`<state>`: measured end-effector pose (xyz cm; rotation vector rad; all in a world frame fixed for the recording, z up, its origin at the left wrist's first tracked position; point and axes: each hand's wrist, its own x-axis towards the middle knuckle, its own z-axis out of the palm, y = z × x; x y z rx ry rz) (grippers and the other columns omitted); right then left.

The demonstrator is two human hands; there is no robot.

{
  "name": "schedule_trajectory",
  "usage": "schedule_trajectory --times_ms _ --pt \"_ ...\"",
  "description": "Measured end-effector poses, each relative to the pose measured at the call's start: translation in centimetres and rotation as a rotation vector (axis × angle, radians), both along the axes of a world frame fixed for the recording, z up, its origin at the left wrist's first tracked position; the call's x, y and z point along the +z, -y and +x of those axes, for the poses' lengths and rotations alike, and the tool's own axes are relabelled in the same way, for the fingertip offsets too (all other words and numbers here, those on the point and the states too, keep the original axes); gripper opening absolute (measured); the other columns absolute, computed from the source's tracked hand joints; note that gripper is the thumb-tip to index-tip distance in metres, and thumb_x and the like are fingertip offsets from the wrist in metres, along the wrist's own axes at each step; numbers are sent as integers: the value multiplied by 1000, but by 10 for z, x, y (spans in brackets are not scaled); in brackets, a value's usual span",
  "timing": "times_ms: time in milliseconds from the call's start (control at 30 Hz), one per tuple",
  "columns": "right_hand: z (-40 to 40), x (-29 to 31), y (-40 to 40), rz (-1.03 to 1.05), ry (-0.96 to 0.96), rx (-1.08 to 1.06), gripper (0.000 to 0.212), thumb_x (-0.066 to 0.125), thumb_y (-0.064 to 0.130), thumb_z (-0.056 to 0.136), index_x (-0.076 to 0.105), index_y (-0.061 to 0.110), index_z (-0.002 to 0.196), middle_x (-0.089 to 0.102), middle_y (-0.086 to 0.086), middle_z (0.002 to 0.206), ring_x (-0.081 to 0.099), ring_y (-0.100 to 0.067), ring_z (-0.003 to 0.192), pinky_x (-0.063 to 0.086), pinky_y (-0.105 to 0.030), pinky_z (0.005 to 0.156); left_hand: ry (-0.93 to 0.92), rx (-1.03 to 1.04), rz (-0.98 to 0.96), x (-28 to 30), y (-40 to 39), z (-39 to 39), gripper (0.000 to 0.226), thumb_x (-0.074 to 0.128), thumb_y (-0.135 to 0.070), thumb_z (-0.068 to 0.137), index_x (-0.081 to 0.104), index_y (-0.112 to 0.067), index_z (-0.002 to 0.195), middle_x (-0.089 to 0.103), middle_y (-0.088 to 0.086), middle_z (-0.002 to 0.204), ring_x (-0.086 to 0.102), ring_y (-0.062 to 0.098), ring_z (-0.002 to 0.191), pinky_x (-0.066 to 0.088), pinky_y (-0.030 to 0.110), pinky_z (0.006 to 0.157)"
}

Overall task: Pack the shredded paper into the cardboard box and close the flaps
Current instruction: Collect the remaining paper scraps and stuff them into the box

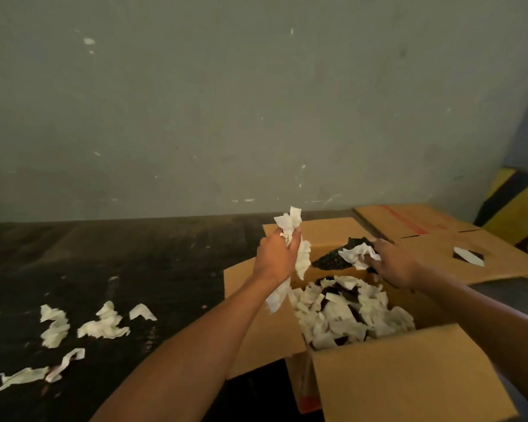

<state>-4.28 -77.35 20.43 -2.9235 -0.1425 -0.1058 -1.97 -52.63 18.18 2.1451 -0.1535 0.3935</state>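
The box (409, 370) is sitting open at 5 o'clock on the dark floor (134, 263), its near flap standing up toward the camera and its left flap lying outward. Inside, white crumpled paper (348, 315) is filling most of the box, with dark gaps showing between the torn strips. At 8 o'clock, more paper scraps (101, 325) are lying scattered on the floor, well apart from the box. Above the box's left edge, the left hand (276, 257) is gripping a bunch of strips, fingers closed around it, with ends sticking out above the fist and hanging below. At 3 o'clock, the right hand (400, 263) is pinching a smaller crumpled piece over the box's far side. Beyond it, flattened cardboard (439, 236) is lying against the grey wall (226, 102).
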Motion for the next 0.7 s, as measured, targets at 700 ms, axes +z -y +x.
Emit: schedule_trajectory --times_ms 700 --pt "126 -73 51 405 -506 186 60 51 72 80 56 32 125 57 12 119 53 -12 108 48 -27 80 -839 -97 303 -66 85 102 118 75 -56 74 -2 -18 155 18 12 161 30 33 142 40 39 107"
